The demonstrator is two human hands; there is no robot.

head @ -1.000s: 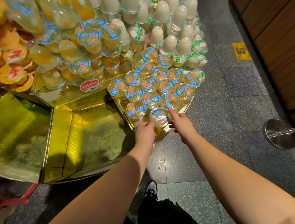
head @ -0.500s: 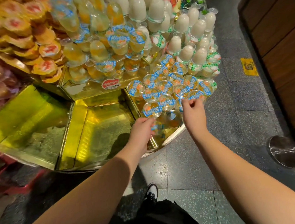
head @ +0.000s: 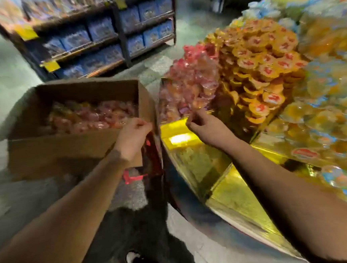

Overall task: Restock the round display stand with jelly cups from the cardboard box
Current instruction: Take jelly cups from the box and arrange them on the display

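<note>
The frame is blurred by motion. An open cardboard box [head: 55, 149] at the left holds several pink and orange jelly cups [head: 92, 117]. The round display stand [head: 235, 190] curves along the right, with bare gold compartments near me. My left hand [head: 133, 136] hovers at the box's near right corner, fingers loosely curled, and I see nothing in it. My right hand [head: 205, 126] is over the stand's rim just below the piled pink cups [head: 190, 88]. Its fingers are loosely curled too, and it appears to hold nothing.
Orange cups with red-and-white lids [head: 263, 66] and blue-lidded cups [head: 332, 98] are stacked higher on the stand. A dark shelf unit of blue packages [head: 106, 32] stands behind the box. Something red [head: 151, 153] sits between box and stand. Grey floor lies at the left.
The view has swung left from the blue-lidded cups to the cardboard box. Both hands have left those cups and moved left, the left hand reaching the box's corner.
</note>
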